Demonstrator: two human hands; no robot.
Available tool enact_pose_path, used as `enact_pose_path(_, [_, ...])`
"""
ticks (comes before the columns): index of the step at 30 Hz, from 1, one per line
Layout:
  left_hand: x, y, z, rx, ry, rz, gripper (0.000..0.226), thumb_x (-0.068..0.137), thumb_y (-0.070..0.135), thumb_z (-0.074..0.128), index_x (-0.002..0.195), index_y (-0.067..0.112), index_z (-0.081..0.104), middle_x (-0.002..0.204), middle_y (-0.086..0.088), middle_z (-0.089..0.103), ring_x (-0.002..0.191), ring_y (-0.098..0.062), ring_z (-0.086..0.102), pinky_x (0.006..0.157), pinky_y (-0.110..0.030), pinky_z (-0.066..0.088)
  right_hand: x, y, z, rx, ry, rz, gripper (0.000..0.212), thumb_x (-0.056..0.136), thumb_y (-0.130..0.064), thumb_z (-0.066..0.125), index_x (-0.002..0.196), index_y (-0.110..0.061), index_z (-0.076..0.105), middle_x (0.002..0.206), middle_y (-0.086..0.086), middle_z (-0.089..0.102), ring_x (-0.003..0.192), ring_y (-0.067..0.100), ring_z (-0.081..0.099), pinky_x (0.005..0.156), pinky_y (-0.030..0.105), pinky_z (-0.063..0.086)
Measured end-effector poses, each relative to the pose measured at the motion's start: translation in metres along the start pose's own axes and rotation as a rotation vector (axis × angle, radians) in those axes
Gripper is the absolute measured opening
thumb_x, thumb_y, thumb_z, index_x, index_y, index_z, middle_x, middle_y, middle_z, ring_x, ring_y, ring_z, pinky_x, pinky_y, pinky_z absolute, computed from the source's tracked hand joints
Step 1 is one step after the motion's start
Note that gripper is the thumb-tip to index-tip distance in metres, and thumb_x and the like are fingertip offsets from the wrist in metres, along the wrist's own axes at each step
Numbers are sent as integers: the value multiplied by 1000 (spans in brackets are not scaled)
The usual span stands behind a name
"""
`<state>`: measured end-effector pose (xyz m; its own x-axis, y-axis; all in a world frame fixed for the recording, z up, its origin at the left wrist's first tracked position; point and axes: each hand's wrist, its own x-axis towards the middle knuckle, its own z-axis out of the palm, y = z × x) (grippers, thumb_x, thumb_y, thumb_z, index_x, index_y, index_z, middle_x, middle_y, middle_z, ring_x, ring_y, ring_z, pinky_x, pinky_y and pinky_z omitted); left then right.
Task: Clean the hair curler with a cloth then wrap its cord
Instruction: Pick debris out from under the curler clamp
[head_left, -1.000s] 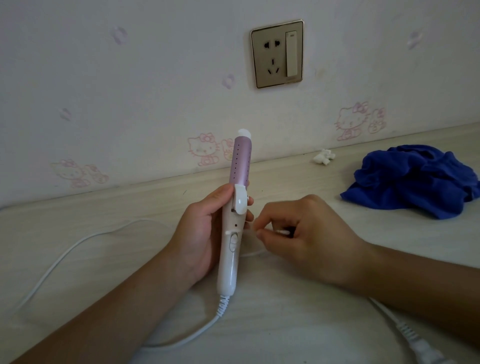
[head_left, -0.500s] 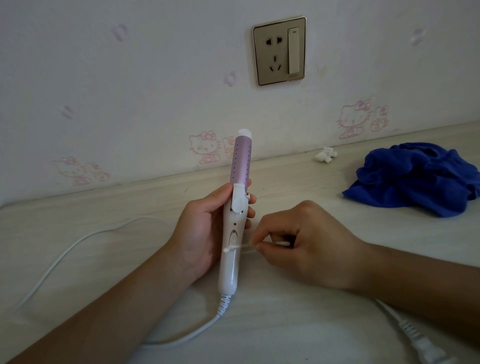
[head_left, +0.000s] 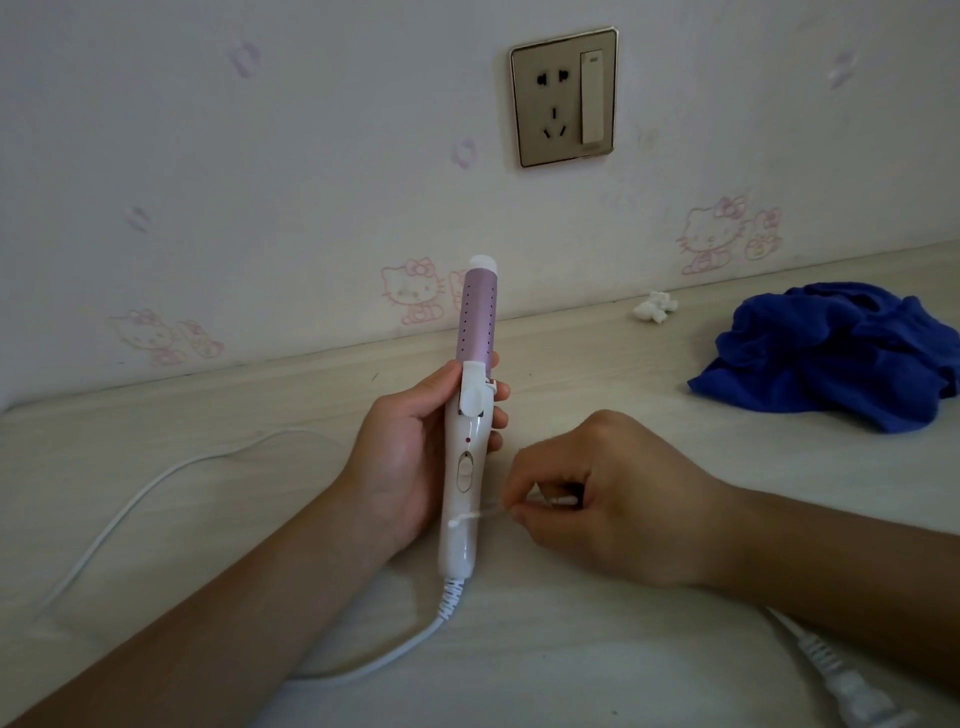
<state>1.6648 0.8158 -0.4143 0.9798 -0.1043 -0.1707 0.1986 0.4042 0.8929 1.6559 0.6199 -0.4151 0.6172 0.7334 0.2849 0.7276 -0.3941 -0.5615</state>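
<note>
- Nearest, below and to the right of the hair curler (head_left: 466, 467), the plug (head_left: 852, 696) lies loose on the table (head_left: 571, 660).
- The cord (head_left: 450, 597) leaves the curler's bottom end, bends away under the left forearm and shows again in a wide slack loop well to the curler's left. None of it is wound round the curler.
- The right hand (head_left: 597, 499), just right of the curler's handle, has its fingers curled, and thumb and fingertips pinch a cotton swab (head_left: 480, 514). The swab's tip touches the white handle below the slide switch (head_left: 464, 472).
- The left hand (head_left: 410, 452) grips the curler about the upper handle. The thumb lies left of the clamp lever, the fingertips show on the right side, and the pink barrel points up and away.
- The step in hand looks like the cleaning, here as detail work on the handle with the swab.
- Further off, well to the curler's right, the blue cloth (head_left: 831, 353) lies crumpled and untouched.
- A small white wad (head_left: 655, 307) lies between cloth and curler, against the wall.
- Farthest, a wall socket (head_left: 563, 98) sits above and right of the barrel tip, with nothing plugged in.
- Next, probably: put the swab down, reach right for the cloth and wipe barrel and handle while the left hand steadies the curler. Winding calls for gathering the slack from the left side first.
</note>
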Motion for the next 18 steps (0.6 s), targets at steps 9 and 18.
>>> enact_pose_path(9, [-3,-1,0,1,-56,4,40,98,33,53,125,12,73,95,-7,68,74,-17,64,65,-31,55,-2,1,0,17,95,-57,12,94,-25,66,98,-25,77,68,-14,64,59,13,61,57,15,47])
enact_pose_path(18, [-7,-3,4,106,-126,14,48,96,33,51,134,5,64,92,-12,67,70,-24,63,61,-31,52,13,27,-17,211,523,188,15,92,-18,70,86,-30,76,55,-5,58,45,6,47,45,16,39])
